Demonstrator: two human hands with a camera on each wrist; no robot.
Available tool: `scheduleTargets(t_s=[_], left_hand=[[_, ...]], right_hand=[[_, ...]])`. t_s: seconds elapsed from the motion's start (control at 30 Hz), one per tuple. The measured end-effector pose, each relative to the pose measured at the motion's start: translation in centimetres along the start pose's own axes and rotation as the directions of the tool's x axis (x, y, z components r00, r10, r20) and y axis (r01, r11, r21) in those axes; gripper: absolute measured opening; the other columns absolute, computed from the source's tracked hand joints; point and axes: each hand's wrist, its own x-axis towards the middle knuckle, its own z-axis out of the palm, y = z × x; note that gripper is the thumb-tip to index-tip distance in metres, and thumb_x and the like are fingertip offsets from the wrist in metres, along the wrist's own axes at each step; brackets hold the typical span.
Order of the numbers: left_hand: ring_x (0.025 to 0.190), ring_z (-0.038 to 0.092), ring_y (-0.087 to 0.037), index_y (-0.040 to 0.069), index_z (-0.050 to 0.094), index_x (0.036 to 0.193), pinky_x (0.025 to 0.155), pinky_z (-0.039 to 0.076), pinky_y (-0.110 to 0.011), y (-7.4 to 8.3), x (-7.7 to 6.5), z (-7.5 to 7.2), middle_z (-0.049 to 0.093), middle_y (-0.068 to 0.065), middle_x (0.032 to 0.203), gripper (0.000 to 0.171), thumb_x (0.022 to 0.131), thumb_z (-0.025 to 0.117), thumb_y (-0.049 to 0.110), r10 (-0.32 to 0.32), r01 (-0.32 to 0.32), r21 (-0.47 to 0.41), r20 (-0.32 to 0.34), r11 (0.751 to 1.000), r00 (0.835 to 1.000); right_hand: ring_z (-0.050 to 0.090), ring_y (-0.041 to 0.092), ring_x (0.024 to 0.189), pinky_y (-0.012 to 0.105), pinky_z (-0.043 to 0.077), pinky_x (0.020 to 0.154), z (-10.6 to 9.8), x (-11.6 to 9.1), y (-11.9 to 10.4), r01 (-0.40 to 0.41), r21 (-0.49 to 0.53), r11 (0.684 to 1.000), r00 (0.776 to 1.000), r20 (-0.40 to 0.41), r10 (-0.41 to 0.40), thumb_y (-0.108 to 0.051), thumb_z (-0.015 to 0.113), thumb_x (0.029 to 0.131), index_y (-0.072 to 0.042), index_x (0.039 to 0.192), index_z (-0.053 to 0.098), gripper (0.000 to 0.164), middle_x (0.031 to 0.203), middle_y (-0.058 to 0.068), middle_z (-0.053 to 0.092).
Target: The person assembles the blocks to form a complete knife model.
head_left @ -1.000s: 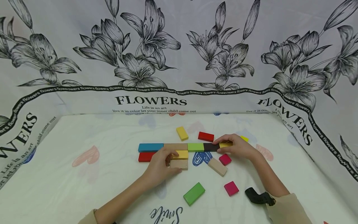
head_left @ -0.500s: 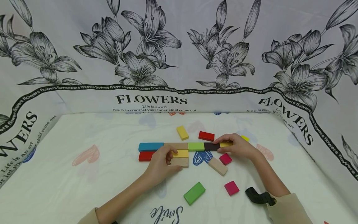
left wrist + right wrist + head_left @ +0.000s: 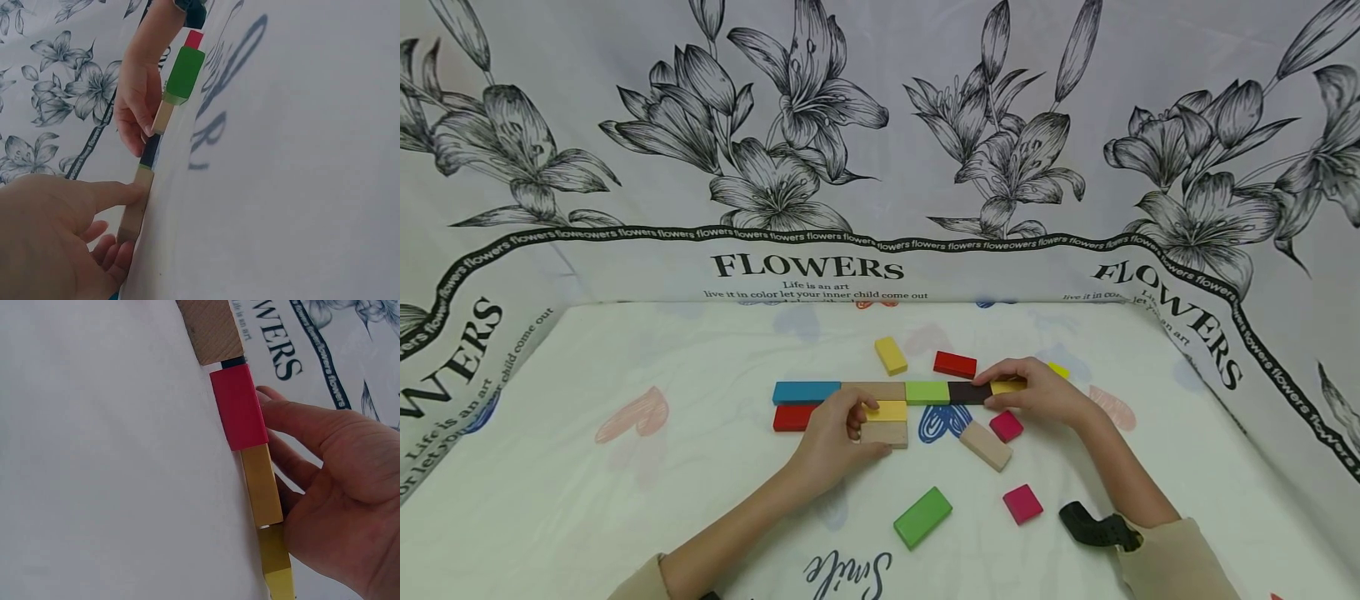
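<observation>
In the head view my left hand [image 3: 831, 437] grips a plain wooden block [image 3: 887, 435], its thumb on the near side. A yellow block [image 3: 892, 411] lies against that block, partly under the fingers. Behind runs a row: a blue block [image 3: 807, 392], a tan block [image 3: 872, 389], a light green block [image 3: 927, 392], a black block [image 3: 968, 392] and a yellow-orange block [image 3: 1007, 387]. My right hand [image 3: 1043, 392] pinches the black block near its right end and covers part of the yellow-orange one. A red block [image 3: 792, 417] sits left of my left hand.
Loose on the white cloth lie a green block [image 3: 922, 517], two crimson blocks, one nearer [image 3: 1022, 504] and one farther [image 3: 1006, 426], and a slanted tan block [image 3: 986, 446]. Behind the row are a yellow block [image 3: 891, 356], a red block [image 3: 955, 364] and a bright yellow piece [image 3: 1058, 369].
</observation>
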Motion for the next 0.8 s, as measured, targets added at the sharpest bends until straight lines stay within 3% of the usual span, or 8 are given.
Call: scheduleTargets(t_s=[0.23, 0.4, 0.57, 0.8], left_hand=[[0.083, 0.054, -0.015, 0.009, 0.064, 0.109, 0.07, 0.048, -0.018, 0.3, -0.1, -0.2, 0.053, -0.001, 0.091, 0.045, 0.076, 0.094, 0.003, -0.015, 0.015, -0.002, 0.009, 1.0, 1.0], [0.086, 0.054, -0.017, 0.01, 0.066, 0.112, 0.07, 0.047, -0.02, 1.1, -0.3, -1.0, 0.055, -0.003, 0.093, 0.045, 0.077, 0.095, 0.009, -0.036, 0.034, 0.043, 0.034, 0.998, 0.999], [0.087, 0.052, -0.019, 0.009, 0.071, 0.115, 0.073, 0.047, -0.024, 1.4, -0.3, -3.0, 0.059, -0.005, 0.098, 0.046, 0.077, 0.096, 0.014, -0.052, 0.049, 0.117, 0.022, 0.992, 0.998], [0.089, 0.055, -0.021, 0.006, 0.07, 0.117, 0.078, 0.051, -0.03, -0.1, -0.7, -6.1, 0.06, -0.006, 0.095, 0.047, 0.079, 0.095, 0.015, -0.011, 0.016, 0.18, -0.03, 0.984, 0.999]], right_hand=[[0.057, 0.033, 0.122, 0.039, 0.052, 0.098, 0.0, 0.0, -0.1, -0.001, 0.0, 1.0, 1.0, -0.003, 0.001, -0.013, 0.078, 0.096, -0.006, 0.126, 0.076, 0.031, 0.129, 0.017, 0.069], [0.057, 0.033, 0.122, 0.038, 0.052, 0.098, 0.0, 0.1, 0.2, -0.004, 0.004, 1.0, 1.0, 0.002, 0.004, -0.014, 0.077, 0.096, -0.006, 0.127, 0.076, 0.032, 0.13, 0.017, 0.069], [0.057, 0.033, 0.122, 0.038, 0.052, 0.098, -0.2, 0.2, 0.1, -0.008, 0.009, 1.0, 1.0, 0.004, 0.008, -0.013, 0.077, 0.096, -0.006, 0.126, 0.076, 0.031, 0.13, 0.017, 0.069], [0.057, 0.032, 0.121, 0.039, 0.052, 0.099, -0.4, 0.3, 0.2, -0.003, 0.015, 1.0, 1.0, 0.01, 0.003, -0.013, 0.077, 0.096, -0.006, 0.125, 0.076, 0.03, 0.129, 0.017, 0.069]])
